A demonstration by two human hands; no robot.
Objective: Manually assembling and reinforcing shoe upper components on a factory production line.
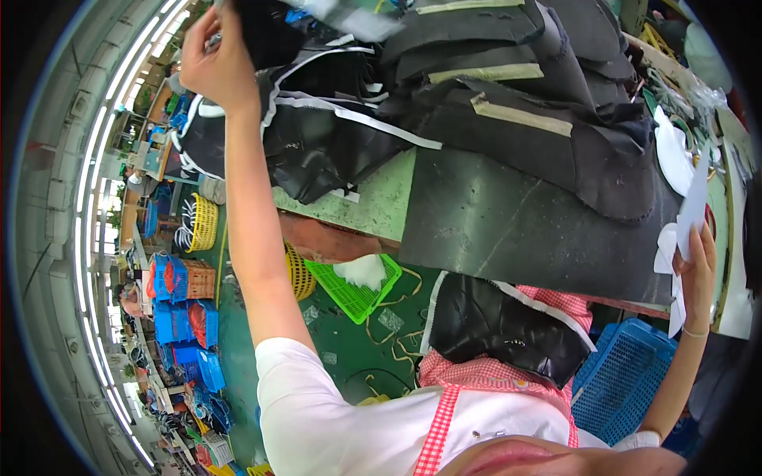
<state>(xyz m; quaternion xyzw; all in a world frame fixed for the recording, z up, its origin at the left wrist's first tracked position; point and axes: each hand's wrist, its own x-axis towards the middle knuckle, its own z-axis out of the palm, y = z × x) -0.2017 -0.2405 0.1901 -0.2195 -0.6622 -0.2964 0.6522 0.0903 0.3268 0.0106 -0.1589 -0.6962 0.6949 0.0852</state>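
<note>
My left hand (pixel 210 67) is raised far out at the upper left, its fingers closed on the edge of a black fabric piece (pixel 266 36). That piece belongs to a large heap of black cut fabric pieces with white and beige edge strips (pixel 476 103) piled on the green worktable (pixel 381 202). My right hand (pixel 698 270) is at the right edge of the table and grips a few white paper sheets (pixel 692 210) held upright. A dark flat mat (pixel 516 230) lies on the table in front of me. Another black piece (pixel 500 325) hangs over my lap against a red-checked apron (pixel 444 412).
Under the table stand a green plastic basket (pixel 357 289) holding white material and a blue basket (pixel 623 381). Yellow baskets (pixel 202 222) and blue crates (pixel 182 325) line the green floor at the left, where another person (pixel 131 297) is working.
</note>
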